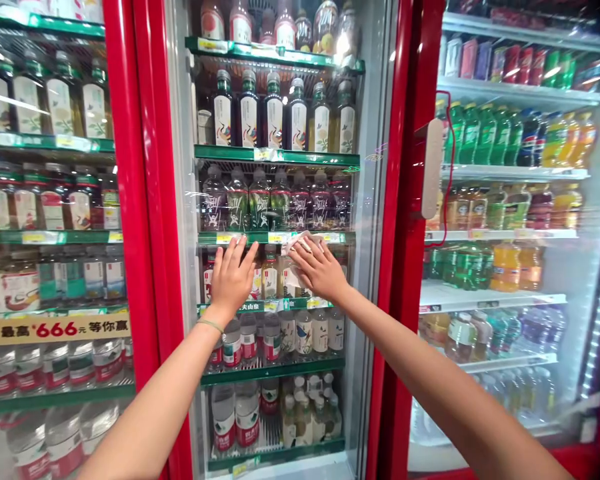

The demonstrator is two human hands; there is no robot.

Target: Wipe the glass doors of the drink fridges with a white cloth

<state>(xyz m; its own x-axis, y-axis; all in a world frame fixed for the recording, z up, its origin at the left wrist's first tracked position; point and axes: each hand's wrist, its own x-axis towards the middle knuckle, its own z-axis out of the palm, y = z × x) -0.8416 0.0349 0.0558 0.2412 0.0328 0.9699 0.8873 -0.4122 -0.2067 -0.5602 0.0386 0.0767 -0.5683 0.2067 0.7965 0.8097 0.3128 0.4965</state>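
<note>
Both my hands press against the glass door (370,200) of the middle drinks fridge. My left hand (231,273) lies flat on the glass with its fingers spread and holds nothing. My right hand (319,267) presses a crumpled white cloth (296,241) against the glass, the cloth showing above my fingers. Behind the glass, rows of bottles (275,200) stand on green shelves.
Red door frames (145,200) separate three fridges. The left fridge holds bottles and a yellow banner (55,328). The right fridge has a grey handle (433,168) and shelves of coloured soda bottles (505,137).
</note>
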